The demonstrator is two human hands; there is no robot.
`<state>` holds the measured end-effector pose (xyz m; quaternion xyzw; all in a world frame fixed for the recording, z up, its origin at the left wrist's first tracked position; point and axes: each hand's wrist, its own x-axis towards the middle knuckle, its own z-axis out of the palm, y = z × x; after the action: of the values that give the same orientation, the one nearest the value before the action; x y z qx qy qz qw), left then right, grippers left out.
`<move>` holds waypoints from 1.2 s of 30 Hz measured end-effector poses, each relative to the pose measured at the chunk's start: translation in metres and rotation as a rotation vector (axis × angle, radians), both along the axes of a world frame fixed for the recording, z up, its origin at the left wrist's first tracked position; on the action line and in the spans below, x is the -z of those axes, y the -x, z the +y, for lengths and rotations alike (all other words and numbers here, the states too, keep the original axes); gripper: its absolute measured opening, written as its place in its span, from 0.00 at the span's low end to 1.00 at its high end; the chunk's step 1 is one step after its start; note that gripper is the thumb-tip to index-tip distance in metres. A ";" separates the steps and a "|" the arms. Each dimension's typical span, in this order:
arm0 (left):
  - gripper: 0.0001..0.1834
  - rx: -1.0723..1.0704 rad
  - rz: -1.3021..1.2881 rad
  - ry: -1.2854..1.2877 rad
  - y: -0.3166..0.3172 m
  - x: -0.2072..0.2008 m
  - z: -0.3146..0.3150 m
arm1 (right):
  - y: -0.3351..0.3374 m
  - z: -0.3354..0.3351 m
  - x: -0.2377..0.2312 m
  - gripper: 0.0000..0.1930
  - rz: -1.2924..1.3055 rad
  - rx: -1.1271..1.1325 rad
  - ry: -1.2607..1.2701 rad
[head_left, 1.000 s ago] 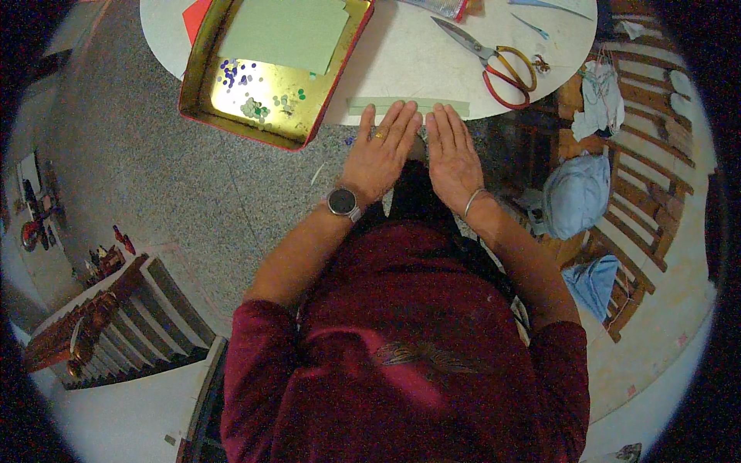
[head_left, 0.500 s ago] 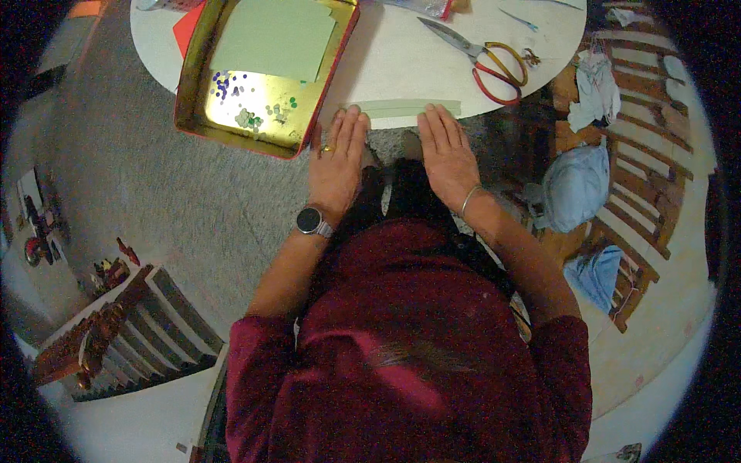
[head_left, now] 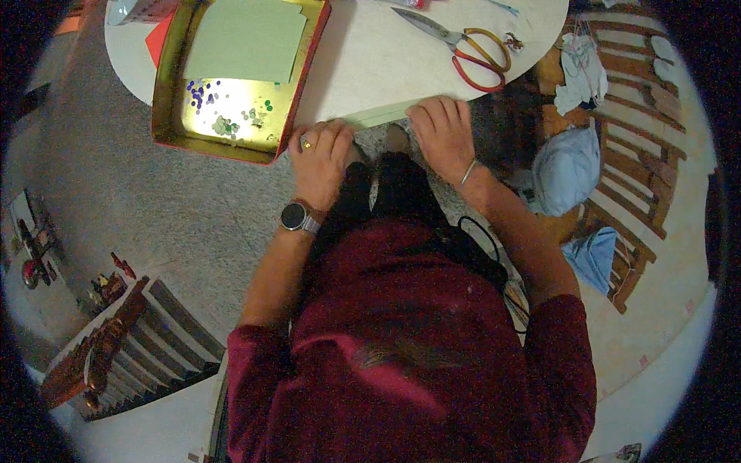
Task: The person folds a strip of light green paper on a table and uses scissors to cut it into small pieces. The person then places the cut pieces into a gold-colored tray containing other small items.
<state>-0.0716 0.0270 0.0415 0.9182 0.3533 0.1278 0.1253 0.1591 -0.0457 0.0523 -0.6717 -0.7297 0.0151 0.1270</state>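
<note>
Since the earlier frame, we are tilting the strip (head_left: pixel 382 114) at the near edge of the table (head_left: pixel 370 46). Beside the tin (head_left: pixel 216 145), our left hand (head_left: pixel 318 164) is holding the strip's left end; our right hand (head_left: pixel 445 143) is holding its right part, near the scissors (head_left: pixel 454 37).

A speckled grey floor (head_left: pixel 224 208) spreads beneath a white, round-edged worktop (head_left: pixel 363 58). Along the right stands slatted wooden furniture (head_left: pixel 633 237), carrying a pale blue bag (head_left: pixel 567 170) and a folded blue cloth (head_left: pixel 596 258), before a pale wall (head_left: pixel 679 316). Dark, ridged wooden furniture (head_left: pixel 127 339) fills the lower left.
</note>
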 end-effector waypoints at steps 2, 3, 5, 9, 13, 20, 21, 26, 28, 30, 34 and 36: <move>0.19 0.031 -0.045 0.016 -0.001 -0.004 0.004 | -0.003 0.003 0.000 0.12 0.010 -0.023 -0.012; 0.19 0.047 -0.068 0.023 -0.001 -0.004 0.006 | -0.005 0.004 0.000 0.12 0.016 -0.034 -0.019; 0.17 0.047 -0.076 -0.016 0.001 0.000 0.008 | -0.007 0.007 -0.002 0.11 0.037 -0.051 -0.021; 0.16 0.038 -0.172 -0.042 0.000 0.004 0.012 | -0.012 0.012 -0.006 0.09 0.092 -0.081 -0.008; 0.13 -0.054 -0.208 0.023 -0.002 0.005 0.007 | -0.019 0.015 -0.012 0.05 0.135 -0.047 0.020; 0.06 -0.180 -0.253 0.079 -0.007 -0.004 0.004 | -0.024 0.017 -0.017 0.04 0.189 0.038 0.083; 0.05 -0.208 -0.261 0.105 -0.007 -0.002 0.003 | -0.025 0.017 -0.017 0.05 0.195 0.042 0.093; 0.09 -0.263 -0.196 0.222 -0.007 -0.007 0.003 | -0.027 0.019 -0.018 0.05 0.168 0.069 0.122; 0.09 -0.266 -0.200 0.228 -0.007 -0.006 0.003 | -0.027 0.020 -0.019 0.05 0.162 0.094 0.151; 0.08 -0.272 -0.199 0.226 -0.009 -0.006 0.003 | -0.025 0.023 -0.019 0.06 0.163 0.134 0.179; 0.05 -0.255 -0.205 0.134 -0.012 -0.004 0.004 | -0.024 0.026 -0.020 0.07 0.183 0.168 0.138; 0.05 -0.262 -0.174 0.140 -0.014 -0.009 0.005 | -0.024 0.027 -0.021 0.07 0.177 0.173 0.140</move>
<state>-0.0577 0.0317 0.0504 0.8388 0.4657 0.1971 0.2016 0.1835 -0.0184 0.0733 -0.7354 -0.6522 0.1141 0.1446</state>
